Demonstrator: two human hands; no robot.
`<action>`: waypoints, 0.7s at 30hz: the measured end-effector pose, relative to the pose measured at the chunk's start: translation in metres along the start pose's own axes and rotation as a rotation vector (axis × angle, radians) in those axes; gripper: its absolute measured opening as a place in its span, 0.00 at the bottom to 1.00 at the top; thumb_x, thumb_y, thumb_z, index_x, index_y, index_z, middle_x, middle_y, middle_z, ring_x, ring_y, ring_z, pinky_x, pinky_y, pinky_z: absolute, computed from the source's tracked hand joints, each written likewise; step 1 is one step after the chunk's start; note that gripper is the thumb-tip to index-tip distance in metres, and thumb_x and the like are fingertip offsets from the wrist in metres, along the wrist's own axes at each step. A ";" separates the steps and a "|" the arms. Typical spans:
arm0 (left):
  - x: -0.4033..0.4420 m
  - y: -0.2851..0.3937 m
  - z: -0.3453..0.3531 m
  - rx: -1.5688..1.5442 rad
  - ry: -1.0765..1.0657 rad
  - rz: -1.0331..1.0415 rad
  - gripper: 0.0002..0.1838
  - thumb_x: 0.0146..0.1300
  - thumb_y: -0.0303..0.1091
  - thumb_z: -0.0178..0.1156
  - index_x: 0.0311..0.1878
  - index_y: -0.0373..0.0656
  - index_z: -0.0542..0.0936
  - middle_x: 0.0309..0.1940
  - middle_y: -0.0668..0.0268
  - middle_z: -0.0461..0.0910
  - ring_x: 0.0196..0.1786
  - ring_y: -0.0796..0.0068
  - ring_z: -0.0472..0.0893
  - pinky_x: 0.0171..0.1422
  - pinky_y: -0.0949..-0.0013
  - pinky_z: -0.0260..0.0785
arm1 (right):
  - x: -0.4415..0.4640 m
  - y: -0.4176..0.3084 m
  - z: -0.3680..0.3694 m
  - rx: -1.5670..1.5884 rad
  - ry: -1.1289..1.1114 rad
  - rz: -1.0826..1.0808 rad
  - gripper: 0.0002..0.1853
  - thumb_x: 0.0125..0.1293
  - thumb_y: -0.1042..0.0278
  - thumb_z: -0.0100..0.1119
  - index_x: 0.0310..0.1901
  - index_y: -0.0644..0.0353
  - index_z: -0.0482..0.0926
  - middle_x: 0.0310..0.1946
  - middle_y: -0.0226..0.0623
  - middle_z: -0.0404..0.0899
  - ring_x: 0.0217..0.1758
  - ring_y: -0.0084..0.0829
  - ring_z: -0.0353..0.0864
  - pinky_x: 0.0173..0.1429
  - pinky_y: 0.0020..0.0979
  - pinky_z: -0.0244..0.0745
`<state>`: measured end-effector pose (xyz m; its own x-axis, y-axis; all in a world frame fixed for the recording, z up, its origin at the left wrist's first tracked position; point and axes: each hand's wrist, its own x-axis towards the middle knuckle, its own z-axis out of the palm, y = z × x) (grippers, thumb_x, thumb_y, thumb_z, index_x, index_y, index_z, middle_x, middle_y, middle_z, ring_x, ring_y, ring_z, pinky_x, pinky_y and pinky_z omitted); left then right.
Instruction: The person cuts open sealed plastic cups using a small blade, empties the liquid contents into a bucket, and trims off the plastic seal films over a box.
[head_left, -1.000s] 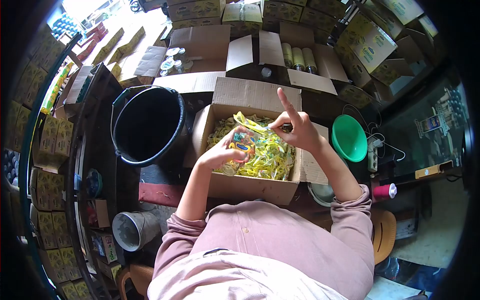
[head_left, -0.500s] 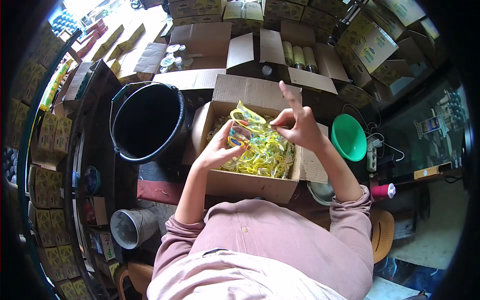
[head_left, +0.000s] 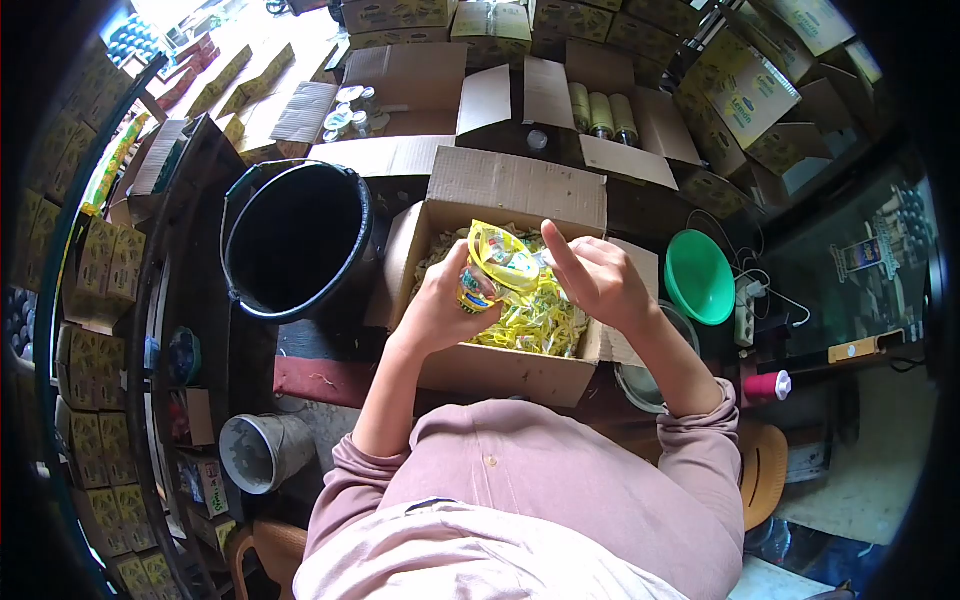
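My left hand (head_left: 440, 308) is wrapped round a clear plastic pouch (head_left: 478, 290) with a yellow printed edge, over the left part of an open cardboard box. Small yellow-and-clear wrapped packets (head_left: 535, 325) fill the cardboard box (head_left: 515, 190). My right hand (head_left: 600, 280) is at the pouch's right side, index finger raised and the other fingers bent together beside the yellow upper part. What those fingertips pinch is too small to make out.
A black bucket (head_left: 297, 240) stands left of the box, a green bowl (head_left: 699, 277) right of it. Open cartons with jars (head_left: 340, 122) and yellow cylinders (head_left: 601, 115) lie behind. A grey bucket (head_left: 265, 453) is lower left, a pink spool (head_left: 765, 386) lower right.
The pouch's yellow upper part has opened out wider and turned toward the camera. My right hand has come lower, its raised finger now tilting left, nearer the pouch.
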<state>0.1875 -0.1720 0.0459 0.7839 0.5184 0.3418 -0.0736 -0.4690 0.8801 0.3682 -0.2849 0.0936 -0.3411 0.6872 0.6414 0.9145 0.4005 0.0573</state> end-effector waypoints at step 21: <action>0.000 -0.018 0.012 -0.945 -0.678 -0.307 0.22 0.47 0.32 0.63 0.47 0.39 0.71 0.31 0.65 0.76 0.30 0.78 0.76 0.35 0.73 0.71 | -0.013 0.004 0.015 -0.008 0.180 -0.072 0.32 0.44 0.77 0.59 0.56 0.70 0.67 0.22 0.33 0.76 0.25 0.26 0.78 0.32 0.27 0.77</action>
<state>0.1964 -0.1718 0.0260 0.9918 -0.0979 0.0822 -0.0276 0.4643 0.8853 0.3728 -0.2827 0.0742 -0.3619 0.5374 0.7618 0.8911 0.4394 0.1134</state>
